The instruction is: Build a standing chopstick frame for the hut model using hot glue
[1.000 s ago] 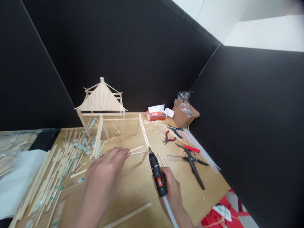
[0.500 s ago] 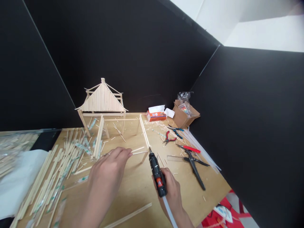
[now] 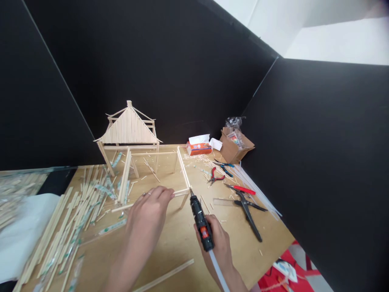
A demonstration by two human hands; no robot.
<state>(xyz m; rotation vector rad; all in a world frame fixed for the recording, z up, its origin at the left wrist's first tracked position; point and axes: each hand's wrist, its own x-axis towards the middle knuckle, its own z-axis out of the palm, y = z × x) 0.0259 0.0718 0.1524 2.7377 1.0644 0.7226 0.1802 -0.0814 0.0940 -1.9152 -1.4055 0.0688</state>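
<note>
My left hand (image 3: 153, 207) is closed around a thin wooden stick (image 3: 180, 192). The stick's right end meets the near right corner of an open wooden frame (image 3: 183, 168) on legs, and its left end pokes out past my wrist. In my right hand (image 3: 219, 239) is a black hot glue gun (image 3: 199, 221) with a long white glue stick (image 3: 219, 271) trailing from its back. Its nozzle tip is at that same frame corner. Whether the tip touches the wood I cannot tell. Behind the frame stands a wooden stick house model (image 3: 129, 129) with a slatted, pointed roof.
Loose sticks (image 3: 69, 219) and plastic wrappers cover the left side. To the right lie red-handled pliers (image 3: 216, 177), a black cutter (image 3: 249, 215) and white glue sticks (image 3: 258, 188). An orange tissue pack (image 3: 199, 149) and a cardboard box (image 3: 235, 148) stand at the back. Two sticks (image 3: 167, 275) lie in front.
My left hand has moved right, bringing the stick's end up to the frame corner. My right hand and the glue gun have hardly moved.
</note>
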